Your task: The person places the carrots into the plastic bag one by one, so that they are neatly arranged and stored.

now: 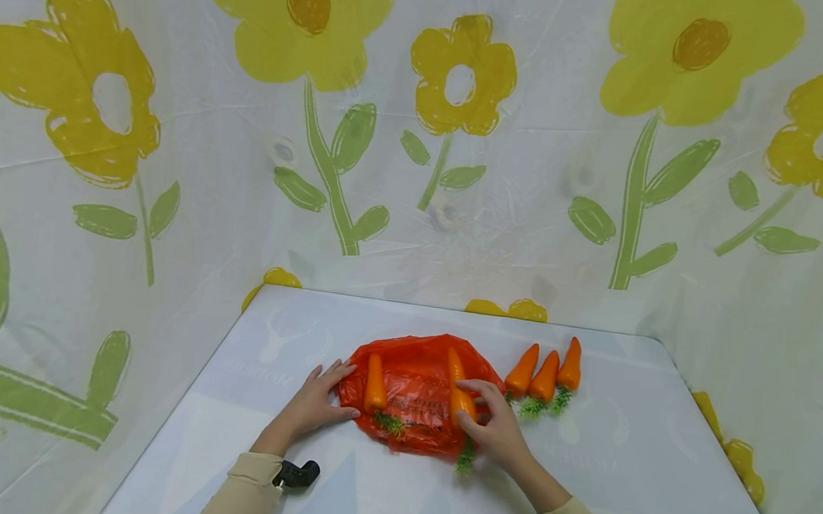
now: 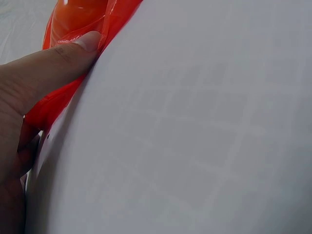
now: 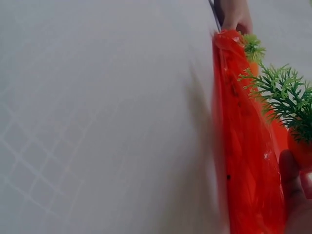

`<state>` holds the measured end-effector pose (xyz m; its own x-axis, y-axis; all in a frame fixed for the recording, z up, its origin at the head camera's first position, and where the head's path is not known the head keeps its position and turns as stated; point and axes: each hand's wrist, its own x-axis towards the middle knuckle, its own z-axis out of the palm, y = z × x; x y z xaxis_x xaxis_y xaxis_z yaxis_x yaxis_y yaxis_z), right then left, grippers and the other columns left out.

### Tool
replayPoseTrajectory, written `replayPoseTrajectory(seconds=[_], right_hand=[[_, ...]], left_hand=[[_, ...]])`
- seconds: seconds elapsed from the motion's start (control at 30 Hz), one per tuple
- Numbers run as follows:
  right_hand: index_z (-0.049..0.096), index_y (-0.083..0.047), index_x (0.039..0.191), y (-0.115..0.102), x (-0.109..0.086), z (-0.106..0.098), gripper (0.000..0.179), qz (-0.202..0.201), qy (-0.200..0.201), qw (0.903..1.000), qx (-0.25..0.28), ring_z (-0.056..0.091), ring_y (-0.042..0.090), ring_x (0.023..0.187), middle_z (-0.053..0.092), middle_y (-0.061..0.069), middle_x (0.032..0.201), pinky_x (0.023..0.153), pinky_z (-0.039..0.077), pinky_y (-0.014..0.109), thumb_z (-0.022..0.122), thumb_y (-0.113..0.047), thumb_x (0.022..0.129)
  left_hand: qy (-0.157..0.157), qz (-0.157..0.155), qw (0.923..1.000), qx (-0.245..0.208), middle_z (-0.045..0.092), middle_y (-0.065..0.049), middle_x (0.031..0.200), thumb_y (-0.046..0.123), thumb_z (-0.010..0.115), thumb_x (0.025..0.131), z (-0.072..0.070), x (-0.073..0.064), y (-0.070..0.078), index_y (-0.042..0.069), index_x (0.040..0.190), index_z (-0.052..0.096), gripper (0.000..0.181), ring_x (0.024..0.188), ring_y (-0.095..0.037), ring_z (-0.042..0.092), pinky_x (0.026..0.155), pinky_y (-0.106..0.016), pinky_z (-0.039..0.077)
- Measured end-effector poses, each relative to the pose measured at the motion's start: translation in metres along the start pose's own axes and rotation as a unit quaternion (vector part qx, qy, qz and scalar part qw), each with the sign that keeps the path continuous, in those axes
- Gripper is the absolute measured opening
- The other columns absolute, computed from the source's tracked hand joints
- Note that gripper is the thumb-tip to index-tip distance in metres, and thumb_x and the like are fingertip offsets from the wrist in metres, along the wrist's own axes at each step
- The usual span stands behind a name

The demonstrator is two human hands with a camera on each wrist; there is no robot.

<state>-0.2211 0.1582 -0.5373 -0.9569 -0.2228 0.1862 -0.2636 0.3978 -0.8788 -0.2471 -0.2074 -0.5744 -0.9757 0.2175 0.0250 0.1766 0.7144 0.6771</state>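
A red plastic bag (image 1: 415, 388) lies spread on the table, with dark print across its middle. My right hand (image 1: 500, 432) grips a toy carrot (image 1: 457, 372) over the bag's right part, its thick end between thumb and fingers. Green leaves (image 3: 287, 100) stick out from that carrot's thick end in the right wrist view. Along the bag's left edge rests my left hand (image 1: 316, 401), fingers extended, and its thumb (image 2: 61, 63) touches the red plastic in the left wrist view. Another carrot (image 1: 375, 385) lies on the bag's left part, leaves toward me.
To the right of the bag, three more carrots (image 1: 543, 376) lie side by side on the white table (image 1: 618, 446), their tips pointing away. A white curtain (image 1: 524, 240) printed with yellow flowers hangs behind the table's far edge and along both sides.
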Motion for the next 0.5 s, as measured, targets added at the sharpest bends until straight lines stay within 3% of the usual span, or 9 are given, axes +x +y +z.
replayPoseTrajectory(seconds=[0.13,0.5], right_hand=[[0.065,-0.028,0.13,-0.001,0.001,0.003,0.042,0.007,-0.004,1.0,0.0,0.056,0.022,0.103,0.056,0.002,0.134,0.082,0.055,0.026,0.077,-0.018,0.091],[0.065,-0.031,0.13,0.002,0.005,0.015,0.042,0.001,-0.014,0.9999,0.003,0.055,0.021,0.099,0.057,-0.002,0.132,0.082,0.054,0.026,0.076,-0.019,0.092]], left_hand=[[0.0,0.0,1.0,-0.003,0.037,-0.009,0.162,0.044,0.087,0.077,0.0,-0.001,0.0,0.016,0.153,0.048,0.09,0.154,-0.041,0.015,0.12,-0.065,0.015],[-0.006,0.015,0.9998,0.007,0.038,-0.006,0.162,0.042,0.086,0.079,-0.002,0.0,0.002,0.014,0.153,0.047,0.088,0.154,-0.031,0.021,0.125,-0.057,0.007]])
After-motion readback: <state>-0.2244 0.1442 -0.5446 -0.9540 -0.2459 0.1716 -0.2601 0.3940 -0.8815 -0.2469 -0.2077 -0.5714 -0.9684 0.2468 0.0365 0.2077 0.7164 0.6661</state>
